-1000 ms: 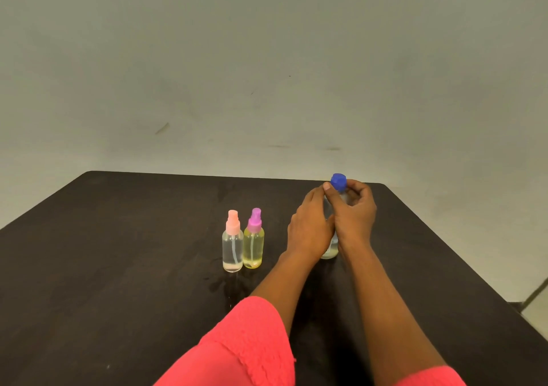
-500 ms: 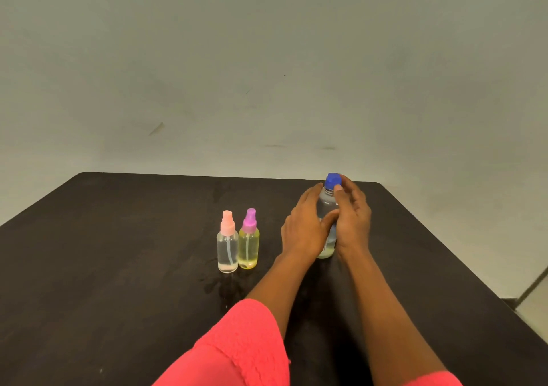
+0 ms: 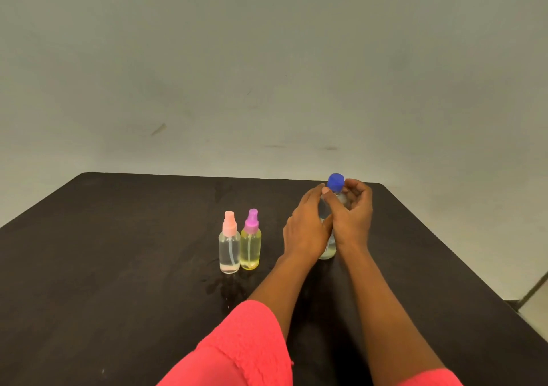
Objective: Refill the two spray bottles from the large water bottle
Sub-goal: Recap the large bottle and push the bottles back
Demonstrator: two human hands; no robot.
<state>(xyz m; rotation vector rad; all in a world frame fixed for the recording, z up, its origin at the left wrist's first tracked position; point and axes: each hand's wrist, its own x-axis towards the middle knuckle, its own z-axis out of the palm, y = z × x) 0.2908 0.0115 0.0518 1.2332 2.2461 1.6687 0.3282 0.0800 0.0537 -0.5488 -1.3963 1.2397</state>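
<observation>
The large water bottle (image 3: 327, 252) stands upright right of the table's middle, its blue cap (image 3: 336, 181) on top. My left hand (image 3: 305, 231) grips the bottle's body from the left. My right hand (image 3: 354, 213) curls round its neck, thumb and fingertips pinching the cap's lower edge. Most of the bottle is hidden behind both hands. To the left stand two small spray bottles side by side, touching: a clear one with a pink nozzle (image 3: 229, 246) and a yellowish one with a purple nozzle (image 3: 251, 243). Both have their nozzles on.
A dark table (image 3: 118, 267) carries everything; its far edge meets a plain grey wall and its right edge runs diagonally down to the right. A wet patch (image 3: 222, 286) lies in front of the spray bottles. Red sleeves cover my upper arms.
My right hand moved from pinching the cap top, slid down over the bottle, and now curls at the cap's lower edge. The left hand stayed on the bottle. The cap stays on.
</observation>
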